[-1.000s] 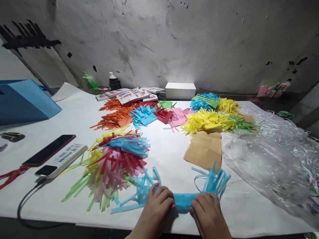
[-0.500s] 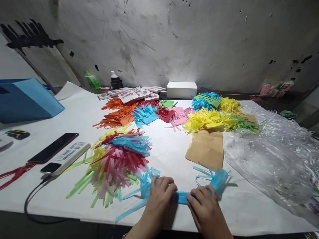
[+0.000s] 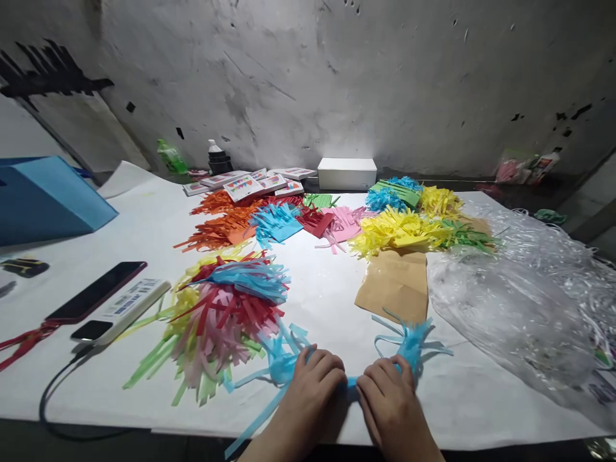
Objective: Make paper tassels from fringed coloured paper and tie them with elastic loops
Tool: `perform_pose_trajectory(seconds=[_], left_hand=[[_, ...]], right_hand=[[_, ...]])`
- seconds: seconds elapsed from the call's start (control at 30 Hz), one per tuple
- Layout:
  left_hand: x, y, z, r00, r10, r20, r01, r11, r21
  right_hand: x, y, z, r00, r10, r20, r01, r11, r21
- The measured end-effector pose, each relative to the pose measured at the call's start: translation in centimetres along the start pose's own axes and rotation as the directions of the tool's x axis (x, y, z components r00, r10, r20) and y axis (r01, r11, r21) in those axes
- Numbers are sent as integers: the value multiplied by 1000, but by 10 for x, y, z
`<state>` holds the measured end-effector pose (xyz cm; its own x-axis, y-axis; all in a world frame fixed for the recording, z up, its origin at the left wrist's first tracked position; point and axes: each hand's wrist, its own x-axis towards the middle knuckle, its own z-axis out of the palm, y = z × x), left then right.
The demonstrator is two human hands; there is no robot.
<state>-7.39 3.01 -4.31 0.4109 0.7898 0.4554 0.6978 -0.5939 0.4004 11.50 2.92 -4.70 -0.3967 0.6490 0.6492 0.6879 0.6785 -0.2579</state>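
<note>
A light-blue tissue paper tassel lies across the front of the white table, with loose fringe strips at both ends. My left hand presses over its rolled middle from the left, fingers curled around it. From the right, my right hand grips the same band, fingers bent over it. Only a narrow piece of the blue band shows between the hands; the rest of the middle is hidden under my fingers. Left of my left hand lies a pile of finished-looking tassels in red, pink, yellow, green and blue.
Brown paper lies beyond my right hand, beside a clear plastic bag. Fringed paper in several colours, including yellow and orange, lines the back near a white box. A phone and corded power bank lie left.
My hands have drawn slightly closer together, and less of the blue band shows between them. The whole view has shifted a little.
</note>
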Motion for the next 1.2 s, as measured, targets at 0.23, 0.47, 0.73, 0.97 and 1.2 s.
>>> perform_pose_trajectory(seconds=[0.23,0.47,0.73,0.97,1.2], left_hand=[[-11,-2,-7,1000,-2,-28,2,1000,-9],[-3,16,-22,971,-221,89,213,973,94],[-7,8,-9,996,19,89,-23,998,52],[-23,24,-13,980,180,86,-182,983,14],[-34,28,0,995,87,-49,-90,994,-62]], right_hand=[[-16,11,-12,1000,-10,-16,10,1000,-7],[-12,10,-3,980,196,-26,-198,975,-104],[-6,8,-18,992,-68,108,59,995,80],[-28,7,-33,969,-233,84,225,970,91],[-39,-2,-33,999,-41,23,37,988,147]])
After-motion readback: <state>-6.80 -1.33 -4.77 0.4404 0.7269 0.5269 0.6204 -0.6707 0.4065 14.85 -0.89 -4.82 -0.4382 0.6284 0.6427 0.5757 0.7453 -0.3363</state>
